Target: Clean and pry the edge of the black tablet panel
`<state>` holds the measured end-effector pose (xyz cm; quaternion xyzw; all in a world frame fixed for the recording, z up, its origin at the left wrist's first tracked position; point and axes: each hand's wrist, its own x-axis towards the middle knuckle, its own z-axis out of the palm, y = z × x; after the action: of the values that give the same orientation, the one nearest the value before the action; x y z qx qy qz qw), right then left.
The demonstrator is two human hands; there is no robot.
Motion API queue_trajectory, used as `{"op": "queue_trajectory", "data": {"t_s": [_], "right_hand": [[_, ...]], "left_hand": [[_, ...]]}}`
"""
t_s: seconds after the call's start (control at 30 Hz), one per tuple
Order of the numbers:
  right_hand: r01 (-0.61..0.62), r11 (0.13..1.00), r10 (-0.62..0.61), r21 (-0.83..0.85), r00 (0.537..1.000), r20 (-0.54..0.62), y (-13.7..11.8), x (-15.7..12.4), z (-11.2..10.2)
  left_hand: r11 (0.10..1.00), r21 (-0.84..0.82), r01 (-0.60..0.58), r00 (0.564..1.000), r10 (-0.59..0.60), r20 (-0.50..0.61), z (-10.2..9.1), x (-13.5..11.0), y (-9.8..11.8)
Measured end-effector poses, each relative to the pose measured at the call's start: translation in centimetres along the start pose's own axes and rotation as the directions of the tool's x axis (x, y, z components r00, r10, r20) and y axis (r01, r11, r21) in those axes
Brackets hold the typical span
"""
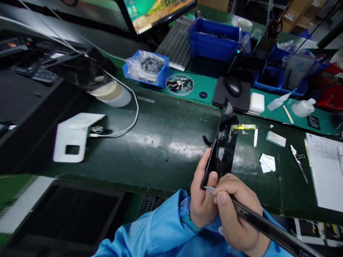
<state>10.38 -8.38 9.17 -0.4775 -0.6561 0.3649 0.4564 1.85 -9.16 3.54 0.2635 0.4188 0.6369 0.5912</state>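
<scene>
My left hand (202, 200) is wrapped round the lower end of a thin, glossy black device (221, 153), perhaps a phone or tablet, tilted up on its edge. Its thumb presses the inner face. My right hand (238, 210) is closed on a knife (248, 213) with a long dark handle. The short silver blade touches, or nearly touches, the device's lower corner beside my left thumb. Beyond the device lie a yellow-labelled strip (245, 126) and a small black curved piece (206, 140). To the right is a crumpled white wipe (267, 163).
Behind stand blue bins (214, 39), a dish of small parts (179, 85), a mouse (232, 87) and a keyboard (175, 43). A white stand (76, 135) with a cable is left. Tweezers (298, 163) and paper sheets (327, 167) lie right.
</scene>
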Motion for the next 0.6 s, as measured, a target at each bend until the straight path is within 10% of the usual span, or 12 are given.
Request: {"op": "queue_trajectory", "data": {"t_s": [0.6], "right_hand": [[-0.016, 1.000, 0.016, 0.021, 1.000, -0.014, 0.01, 0.00, 0.09]], "left_hand": [[0.999, -0.026, 0.025, 1.000, -0.024, 0.008, 0.07, 0.01, 0.17]]}}
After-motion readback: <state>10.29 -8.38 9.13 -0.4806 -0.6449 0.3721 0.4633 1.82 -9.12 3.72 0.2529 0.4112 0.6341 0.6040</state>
